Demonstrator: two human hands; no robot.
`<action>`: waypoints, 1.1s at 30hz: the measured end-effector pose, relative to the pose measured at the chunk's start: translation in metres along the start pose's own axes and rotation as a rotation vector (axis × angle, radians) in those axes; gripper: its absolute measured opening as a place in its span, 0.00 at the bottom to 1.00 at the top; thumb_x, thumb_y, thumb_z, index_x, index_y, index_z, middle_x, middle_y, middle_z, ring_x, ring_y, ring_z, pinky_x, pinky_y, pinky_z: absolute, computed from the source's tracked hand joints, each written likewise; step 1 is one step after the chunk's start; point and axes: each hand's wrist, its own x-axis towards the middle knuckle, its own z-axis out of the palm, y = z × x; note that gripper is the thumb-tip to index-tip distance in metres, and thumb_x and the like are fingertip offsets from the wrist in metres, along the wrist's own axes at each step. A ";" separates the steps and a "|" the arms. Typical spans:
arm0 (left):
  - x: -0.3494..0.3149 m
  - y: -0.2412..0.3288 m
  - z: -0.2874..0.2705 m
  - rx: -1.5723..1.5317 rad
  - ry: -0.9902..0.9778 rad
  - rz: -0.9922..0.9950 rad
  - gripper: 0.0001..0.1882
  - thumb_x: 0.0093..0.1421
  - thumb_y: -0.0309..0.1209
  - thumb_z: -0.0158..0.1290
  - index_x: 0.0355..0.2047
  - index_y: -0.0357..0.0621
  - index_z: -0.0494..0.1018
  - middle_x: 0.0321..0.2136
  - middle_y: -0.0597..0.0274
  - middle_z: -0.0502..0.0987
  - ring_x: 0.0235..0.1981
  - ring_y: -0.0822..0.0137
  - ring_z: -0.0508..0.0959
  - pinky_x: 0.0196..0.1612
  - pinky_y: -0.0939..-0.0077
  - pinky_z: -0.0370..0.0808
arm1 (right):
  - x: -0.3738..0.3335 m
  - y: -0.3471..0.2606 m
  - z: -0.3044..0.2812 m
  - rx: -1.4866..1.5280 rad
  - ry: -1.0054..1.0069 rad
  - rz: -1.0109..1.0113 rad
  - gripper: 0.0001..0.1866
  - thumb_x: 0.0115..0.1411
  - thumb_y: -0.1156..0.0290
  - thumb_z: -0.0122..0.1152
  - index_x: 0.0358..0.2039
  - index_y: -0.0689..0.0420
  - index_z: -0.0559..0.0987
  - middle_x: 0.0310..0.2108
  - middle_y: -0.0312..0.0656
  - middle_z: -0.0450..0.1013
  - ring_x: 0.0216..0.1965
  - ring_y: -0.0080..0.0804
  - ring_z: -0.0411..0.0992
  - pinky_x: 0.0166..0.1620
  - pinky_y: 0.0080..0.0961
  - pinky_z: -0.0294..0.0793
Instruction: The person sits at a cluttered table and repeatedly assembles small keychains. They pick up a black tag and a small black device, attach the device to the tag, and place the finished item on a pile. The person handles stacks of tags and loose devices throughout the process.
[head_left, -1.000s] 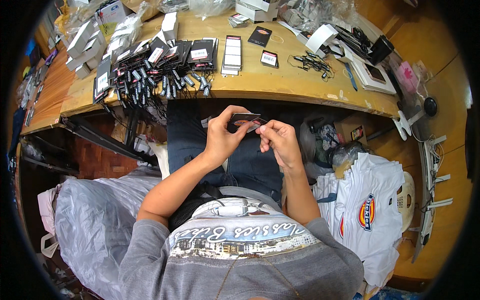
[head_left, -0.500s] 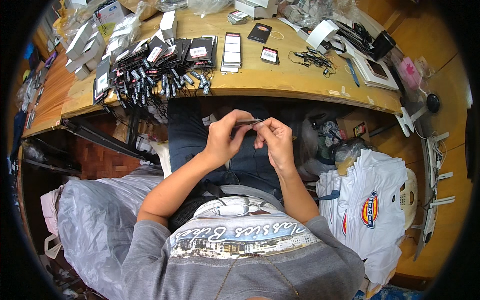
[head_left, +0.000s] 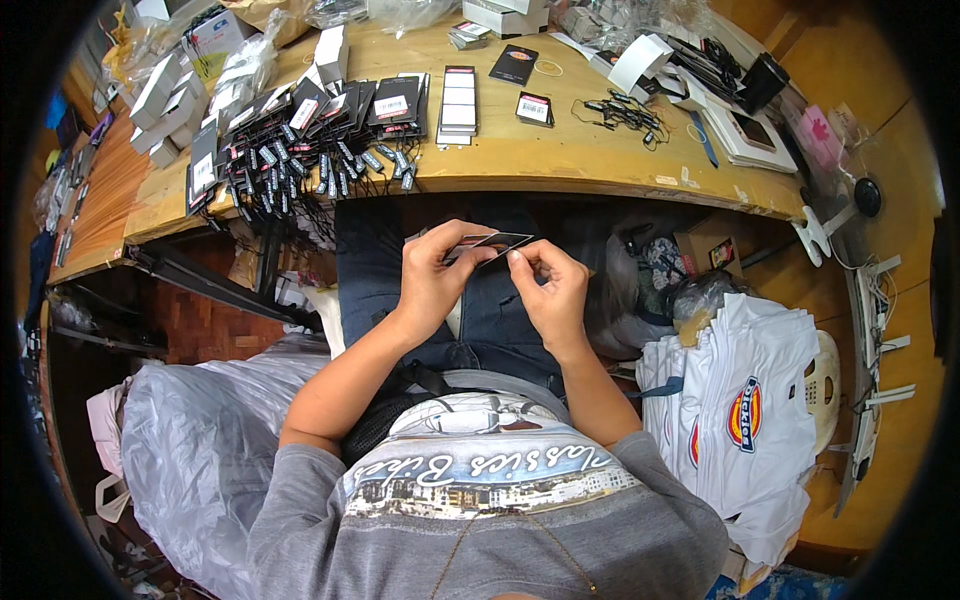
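Note:
Above my lap, in front of the table edge, my left hand point(head_left: 430, 280) is closed round a small dark hang tag point(head_left: 508, 240), thumb on the near side. Its dark face is tilted up, and a paler layer shows beneath. My right hand point(head_left: 552, 295) is closed too, thumb and forefinger pinched at the tag's right edge; any thin cord there is too small to make out. On the table ahead lies a heap of dark hang tags point(head_left: 290, 125) with black cords and small seals hanging over the front edge.
A strip of white labels point(head_left: 458, 100), a black card point(head_left: 515, 64), a small stack of tags point(head_left: 534, 108) and loose black cords point(head_left: 620, 115) lie on the table point(head_left: 560, 160). Folded white shirts point(head_left: 720, 400) are at my right, a grey plastic bag point(head_left: 200, 440) at my left.
The tag has turned from nearly edge-on to showing its dark face. My right hand has shifted slightly right and down, while my left has moved slightly left.

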 end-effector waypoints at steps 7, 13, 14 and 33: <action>-0.003 0.005 -0.002 0.144 -0.070 0.122 0.10 0.42 0.14 0.48 0.29 0.35 0.71 0.22 0.57 0.72 0.24 0.70 0.74 0.27 0.83 0.70 | -0.002 -0.002 -0.002 0.010 0.007 0.102 0.06 0.45 0.80 0.53 0.15 0.64 0.67 0.10 0.34 0.62 0.14 0.14 0.59 0.17 0.13 0.57; -0.004 0.008 -0.002 0.200 -0.137 0.321 0.13 0.42 0.12 0.46 0.30 0.35 0.70 0.27 0.55 0.71 0.27 0.64 0.74 0.28 0.79 0.73 | -0.003 0.011 0.000 0.137 0.011 0.128 0.05 0.45 0.79 0.53 0.16 0.64 0.68 0.11 0.34 0.63 0.15 0.13 0.60 0.19 0.13 0.59; -0.002 0.009 -0.003 0.191 -0.155 0.316 0.12 0.43 0.13 0.46 0.30 0.35 0.70 0.28 0.55 0.71 0.27 0.64 0.74 0.28 0.80 0.73 | -0.003 0.012 -0.001 0.126 0.015 0.112 0.05 0.45 0.80 0.53 0.16 0.64 0.68 0.12 0.35 0.64 0.15 0.14 0.61 0.19 0.13 0.59; -0.005 0.014 -0.003 -0.037 -0.005 0.152 0.04 0.44 0.16 0.48 0.23 0.33 0.69 0.24 0.59 0.71 0.25 0.72 0.71 0.28 0.84 0.69 | -0.003 -0.016 0.000 -0.098 -0.005 -0.173 0.04 0.43 0.82 0.53 0.17 0.64 0.67 0.14 0.40 0.64 0.14 0.23 0.63 0.18 0.17 0.61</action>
